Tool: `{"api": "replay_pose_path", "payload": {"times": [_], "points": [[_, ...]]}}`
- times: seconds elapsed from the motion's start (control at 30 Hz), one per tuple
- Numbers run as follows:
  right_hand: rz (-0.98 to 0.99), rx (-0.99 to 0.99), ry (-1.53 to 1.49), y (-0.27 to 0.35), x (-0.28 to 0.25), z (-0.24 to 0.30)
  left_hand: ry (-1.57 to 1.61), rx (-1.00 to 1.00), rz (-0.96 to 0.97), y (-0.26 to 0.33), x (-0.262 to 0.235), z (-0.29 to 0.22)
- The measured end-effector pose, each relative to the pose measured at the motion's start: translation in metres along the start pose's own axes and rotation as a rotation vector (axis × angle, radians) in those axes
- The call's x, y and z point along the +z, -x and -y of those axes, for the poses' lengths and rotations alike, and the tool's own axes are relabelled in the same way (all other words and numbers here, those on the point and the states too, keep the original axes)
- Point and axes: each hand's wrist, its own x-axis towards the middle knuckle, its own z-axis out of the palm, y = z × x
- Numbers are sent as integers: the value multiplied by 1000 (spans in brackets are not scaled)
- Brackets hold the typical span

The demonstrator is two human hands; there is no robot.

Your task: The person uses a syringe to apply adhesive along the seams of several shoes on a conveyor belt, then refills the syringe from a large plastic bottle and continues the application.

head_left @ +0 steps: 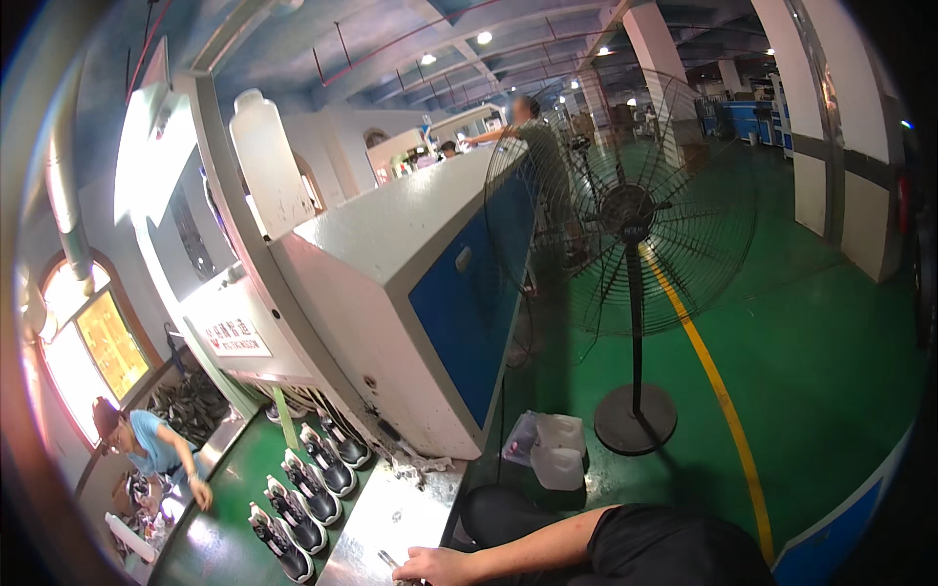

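At the lower edge one hand [435, 565] of the wearer rests on a steel desk [391, 518], arm in a black sleeve coming in from the right; which hand it is cannot be told for sure, taken here as the right. Fingers lie loosely curled together on the metal, just beside a small thin metal tool [388, 559], touching or nearly so; too small to tell. The other hand is out of view. Left of the desk, a green conveyor belt [220, 532] carries black-and-white shoes [311, 479] in a staggered row, leading into the mouth of a big white and blue machine [410, 283]. Across the belt a person in a blue shirt [147, 444] leans over it. On the green floor [831, 391], right of the machine, sit white plastic jugs [557, 451], close to the round base of a standing fan [630, 220]. A yellow floor line [723, 400] runs past it. Farther off, another person [532, 137] reaches over the machine's top.
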Motion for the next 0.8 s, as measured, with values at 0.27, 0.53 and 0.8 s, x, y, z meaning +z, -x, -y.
{"api": "replay_pose_path", "payload": {"times": [0.27,0.53,0.8], "points": [[45,72,167,2,-3,9,62,41,10,18,-22,-7],[-173,6,187,-25,4,-18,-89,104,5,18,20,-11],[-83,-59,205,-88,-21,-99,-379,573,-327,2,-4,-63]]}}
